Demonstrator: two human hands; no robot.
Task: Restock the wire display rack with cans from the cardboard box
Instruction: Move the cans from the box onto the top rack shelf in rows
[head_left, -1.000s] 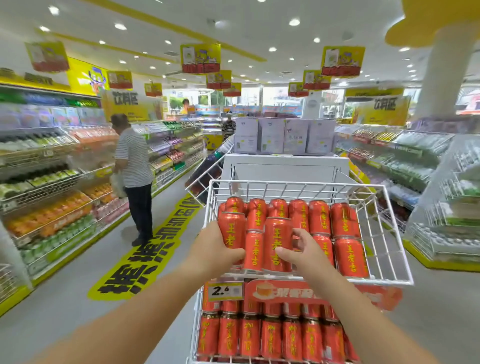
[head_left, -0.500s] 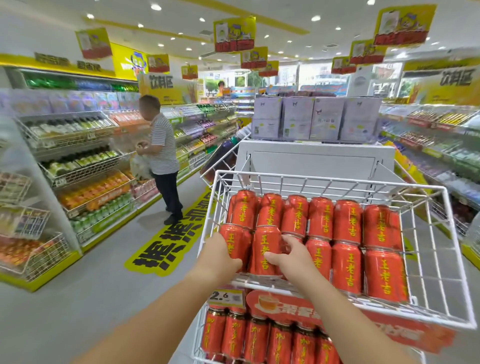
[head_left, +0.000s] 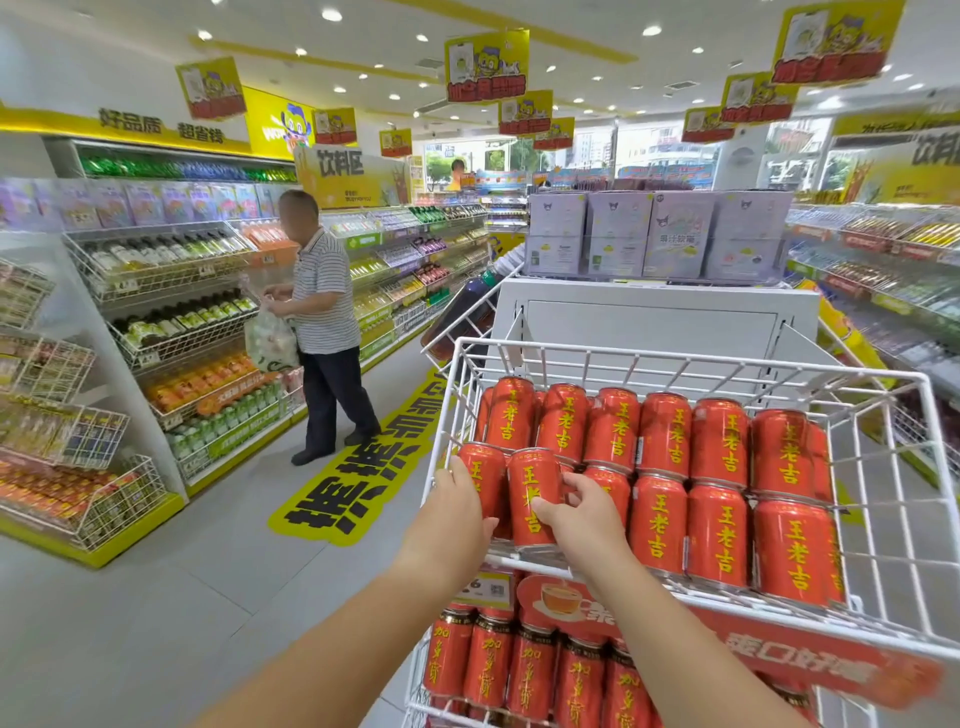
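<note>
A white wire display rack stands in front of me, its top basket filled with several red cans in two rows. My left hand grips the front-left red can at the basket's left corner. My right hand holds the second front can from its right side, thumb across the label. Both cans stand upright on the basket floor. A lower shelf carries another row of red cans. No cardboard box is in view.
A person in a striped shirt stands at the left drink shelves holding a bag. A white cabinet topped with pale boxes sits behind the rack. Shelving lines the right side. A yellow floor sticker marks the aisle.
Both hands have stayed on the two front-left cans, which have settled lower onto the basket floor. My view has swung left and drawn closer to the rack.
</note>
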